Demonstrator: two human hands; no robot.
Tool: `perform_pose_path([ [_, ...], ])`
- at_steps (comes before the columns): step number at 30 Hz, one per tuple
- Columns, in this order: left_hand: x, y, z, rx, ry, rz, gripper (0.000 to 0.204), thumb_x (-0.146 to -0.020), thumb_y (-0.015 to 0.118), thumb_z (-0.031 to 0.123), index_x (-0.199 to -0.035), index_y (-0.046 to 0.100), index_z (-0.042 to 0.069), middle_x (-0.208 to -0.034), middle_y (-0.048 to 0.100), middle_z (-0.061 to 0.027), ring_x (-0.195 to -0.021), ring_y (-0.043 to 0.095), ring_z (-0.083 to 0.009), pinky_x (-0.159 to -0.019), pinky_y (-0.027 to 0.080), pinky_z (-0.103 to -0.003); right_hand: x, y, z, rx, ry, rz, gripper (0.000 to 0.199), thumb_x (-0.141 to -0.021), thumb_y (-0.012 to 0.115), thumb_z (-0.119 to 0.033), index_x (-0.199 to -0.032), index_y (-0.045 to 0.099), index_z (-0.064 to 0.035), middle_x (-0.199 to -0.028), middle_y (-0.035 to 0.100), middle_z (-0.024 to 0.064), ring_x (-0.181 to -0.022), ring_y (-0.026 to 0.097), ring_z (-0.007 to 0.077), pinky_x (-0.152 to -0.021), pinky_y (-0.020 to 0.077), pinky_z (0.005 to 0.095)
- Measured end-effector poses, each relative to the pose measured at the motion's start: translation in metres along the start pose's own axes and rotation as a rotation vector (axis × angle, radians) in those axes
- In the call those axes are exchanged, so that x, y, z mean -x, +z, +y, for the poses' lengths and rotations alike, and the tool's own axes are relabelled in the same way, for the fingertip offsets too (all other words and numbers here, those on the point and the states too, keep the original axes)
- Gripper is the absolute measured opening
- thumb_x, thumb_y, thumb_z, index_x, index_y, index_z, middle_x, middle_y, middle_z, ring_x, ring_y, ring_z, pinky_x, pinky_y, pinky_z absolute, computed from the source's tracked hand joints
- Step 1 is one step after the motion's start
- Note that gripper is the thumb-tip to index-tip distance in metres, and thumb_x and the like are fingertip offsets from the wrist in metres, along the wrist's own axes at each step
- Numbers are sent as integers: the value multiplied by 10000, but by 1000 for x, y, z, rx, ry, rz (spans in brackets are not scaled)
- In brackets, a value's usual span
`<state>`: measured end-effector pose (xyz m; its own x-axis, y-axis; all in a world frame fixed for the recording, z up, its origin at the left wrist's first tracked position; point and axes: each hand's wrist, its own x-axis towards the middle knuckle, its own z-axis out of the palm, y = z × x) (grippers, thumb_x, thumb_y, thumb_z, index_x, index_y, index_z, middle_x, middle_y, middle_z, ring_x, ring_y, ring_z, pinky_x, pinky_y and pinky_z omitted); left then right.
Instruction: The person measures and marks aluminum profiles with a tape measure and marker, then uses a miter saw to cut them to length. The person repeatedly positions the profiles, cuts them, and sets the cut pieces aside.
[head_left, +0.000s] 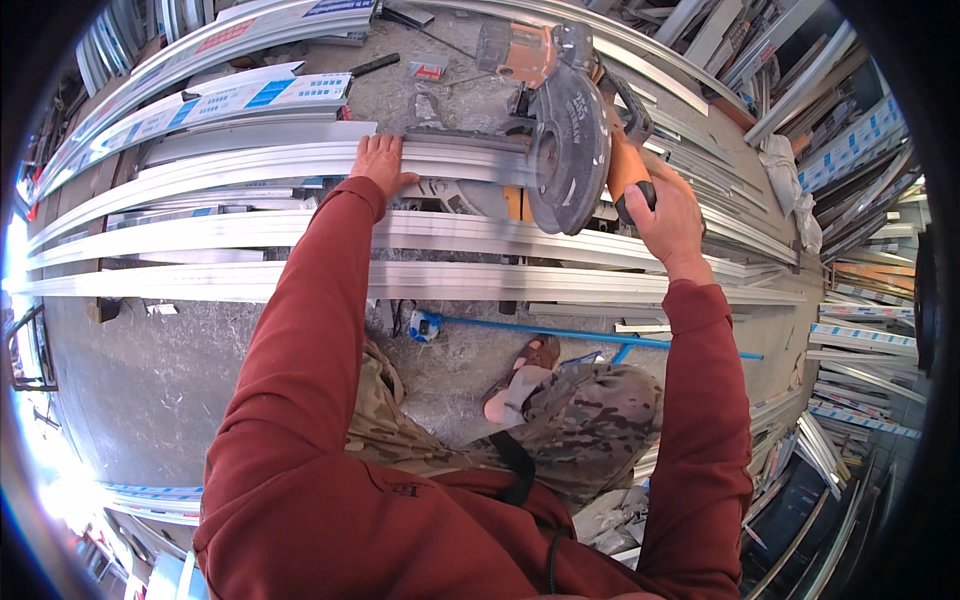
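Note:
My right hand (672, 222) is wrapped around the orange and black handle of a miter saw (568, 145). Its dark round blade guard hangs over a long white metal profile (270, 178), which lies across the saw's base. Left of the guard, my left hand (380, 165) grips that profile, fingers over its far edge and thumb out to the right. The cutting point is hidden behind the guard. Two more long white profiles (450, 278) run nearer to me, parallel to the first.
A blue and white tape measure (424, 326) lies on the floor beside a long blue rod (560, 331), close to my foot. Film-wrapped profiles (250, 95) are stacked at the far left. Bundles of profiles (860, 350) crowd the right side.

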<state>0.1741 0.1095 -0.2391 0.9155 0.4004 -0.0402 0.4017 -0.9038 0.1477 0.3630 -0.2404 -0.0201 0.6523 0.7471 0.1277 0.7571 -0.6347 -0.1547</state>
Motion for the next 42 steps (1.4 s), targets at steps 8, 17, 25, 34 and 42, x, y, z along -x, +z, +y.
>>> perform_pose_path([
  [8,0,4,-1,-68,6,23,742,-802,707,517,-1320,511,23,-1293,552,-123,-1289,448,-291,-1130,277,-451,0,4,1,-29,-80,111,465,-847,567,-465,-758,658,-17,-725,647,186,-718,628,370,-689,475,448],
  [17,-4,5,-6,-20,0,25,733,-768,742,494,-1277,520,15,-1252,572,-165,-1219,494,-330,-1070,336,-446,2,3,-2,-63,-48,61,453,-855,575,-456,-764,661,-20,-721,642,189,-720,626,374,-687,471,456],
  [25,-12,0,-10,43,-15,-40,697,-711,785,512,-1155,560,25,-1186,603,-178,-1165,531,-353,-1031,372,-433,7,7,-1,-74,-36,47,451,-861,578,-441,-722,641,-17,-712,638,185,-704,616,378,-675,462,464],
  [34,-14,-1,-10,-10,-5,-85,745,-718,773,538,-1209,562,18,-1183,615,-172,-1157,551,-353,-1026,386,-432,17,21,1,-23,-10,63,422,-835,608,-439,-754,630,-25,-748,644,175,-710,627,361,-664,471,472],
  [42,-15,-1,-9,-14,-9,-91,744,-705,777,569,-1180,582,31,-1180,622,-160,-1165,554,-326,-1012,387,-421,26,25,-4,-23,23,31,416,-825,608,-448,-752,635,-39,-737,639,165,-729,626,352,-664,477,472],
])
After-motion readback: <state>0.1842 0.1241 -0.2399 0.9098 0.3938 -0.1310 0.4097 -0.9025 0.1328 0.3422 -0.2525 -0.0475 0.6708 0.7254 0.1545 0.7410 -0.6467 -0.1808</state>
